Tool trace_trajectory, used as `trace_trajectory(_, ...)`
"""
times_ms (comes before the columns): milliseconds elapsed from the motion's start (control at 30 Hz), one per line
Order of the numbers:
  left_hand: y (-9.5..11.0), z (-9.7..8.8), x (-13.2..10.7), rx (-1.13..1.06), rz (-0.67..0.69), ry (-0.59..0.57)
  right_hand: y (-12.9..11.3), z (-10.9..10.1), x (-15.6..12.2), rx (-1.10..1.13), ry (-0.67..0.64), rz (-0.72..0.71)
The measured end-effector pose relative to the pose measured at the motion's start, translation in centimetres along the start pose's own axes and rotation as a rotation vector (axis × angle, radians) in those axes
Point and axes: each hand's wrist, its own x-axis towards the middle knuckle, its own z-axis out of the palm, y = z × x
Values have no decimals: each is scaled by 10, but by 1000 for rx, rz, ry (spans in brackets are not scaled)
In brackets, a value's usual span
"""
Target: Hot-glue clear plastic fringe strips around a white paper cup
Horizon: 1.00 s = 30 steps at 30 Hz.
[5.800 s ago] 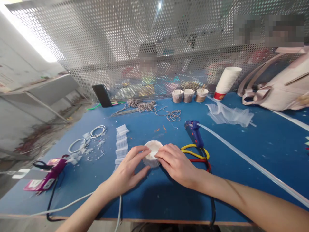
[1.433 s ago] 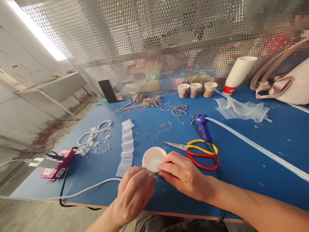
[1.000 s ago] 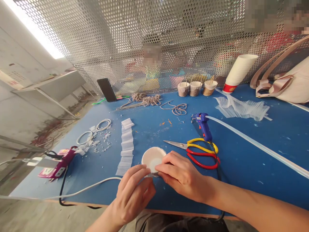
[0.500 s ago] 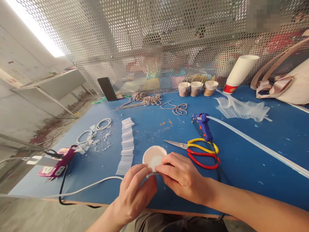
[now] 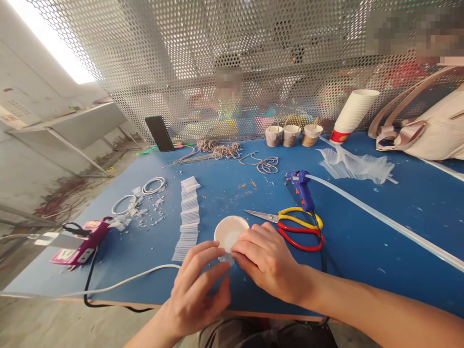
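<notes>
two hands at a white cup

blue table (image 5: 369,241) fills the frame below a perforated metal screen (image 5: 203,58). white cup (image 5: 231,230) stands upright at lower centre. right hand (image 5: 266,261) pinches a small clear pleated scrap (image 5: 227,259) at the cup's near wall. left hand (image 5: 197,290) is half-curled beside the scrap; motion blur hides whether it grips. scissors (image 5: 299,232) lie just right.

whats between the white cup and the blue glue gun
The scissors with yellow and red handles lie between the white cup and the blue glue gun, blades pointing left, seen in the head view.
</notes>
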Motion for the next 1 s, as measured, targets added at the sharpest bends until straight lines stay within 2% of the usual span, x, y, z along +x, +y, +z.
trace_trajectory(67,-2,-6,6,-25,-64,46,1,0,0,-14,-12,-13)
trace_trajectory(133,-6,-9,13,-28,-83,16,3,-1,1,-24,-17,-20)
trace_trajectory(267,-13,-6,25,-71,-8,-121,4,-1,2,-28,0,-20)
trace_trajectory(467,-21,1,30,-29,141,-210,5,0,1,-14,7,-8)
trace_trajectory(567,-23,3,31,-25,163,-222,5,0,0,4,15,1)
trace_trajectory(767,-31,3,30,-111,73,-255,9,0,0,45,8,66)
trace_trajectory(1000,-42,1,21,-219,-145,-277,18,-5,-1,104,31,104)
